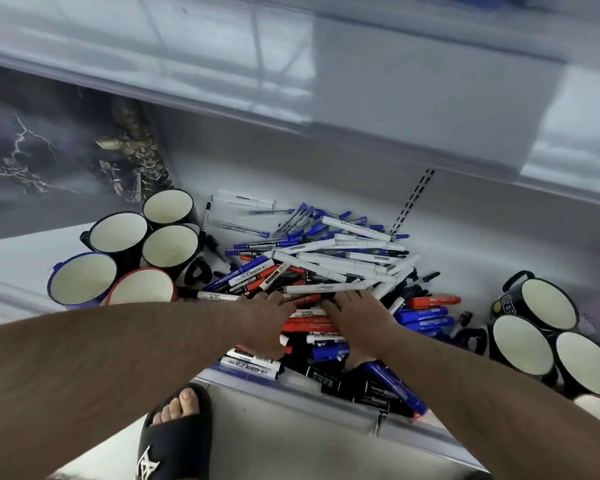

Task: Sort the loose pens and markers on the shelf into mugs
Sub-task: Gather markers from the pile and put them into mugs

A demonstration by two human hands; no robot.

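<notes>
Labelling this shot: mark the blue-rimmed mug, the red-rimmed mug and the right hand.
blue-rimmed mug [84, 279]: head view, on its cream inside.
red-rimmed mug [142, 289]: head view, on its cream inside.
right hand [357, 318]: head view, on its back.

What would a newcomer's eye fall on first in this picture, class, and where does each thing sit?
First, the heap of pens and markers sprawled across the middle of the shelf, with the left hand and right hand on its near side. Then the empty mugs: one cluster left of the heap, another right.
</notes>
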